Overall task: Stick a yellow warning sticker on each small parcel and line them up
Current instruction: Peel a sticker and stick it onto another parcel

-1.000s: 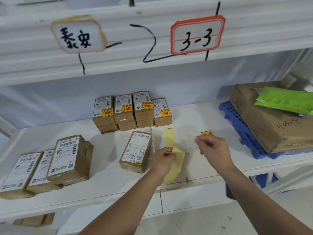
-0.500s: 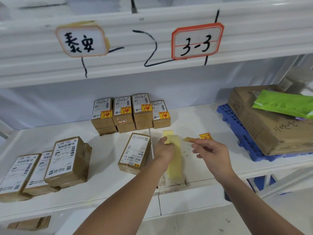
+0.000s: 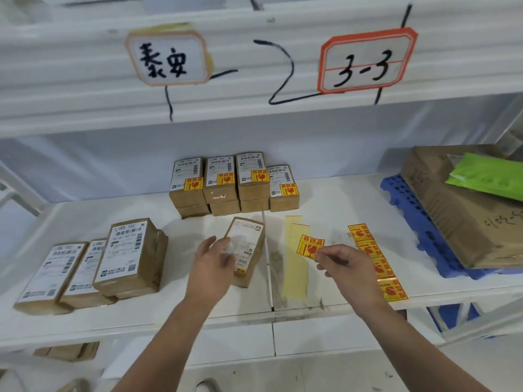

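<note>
Right hand (image 3: pixel 343 267) fingers pinching yellow sticker (image 3: pixel 309 247); left hand (image 3: pixel 213 260) fingers spread, blurred, over parcel (image 3: pixel 249 250).

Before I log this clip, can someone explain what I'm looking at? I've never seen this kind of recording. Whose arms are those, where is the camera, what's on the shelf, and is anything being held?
There is no machine here. The two bare arms belong to a person wearing a wide-angle camera on the head, so the single view looks forward and down at a white shelf. The right hand pinches one yellow sticker in its fingers. The left hand, open and blurred, hovers at a loose parcel with no sticker on it yet. At the back stands a row of stickered parcels. At the left lie more parcels with only white labels. A sticker strip and an empty backing strip lie near the right hand. On the far right, a big carton sits on a blue pallet.
</note>
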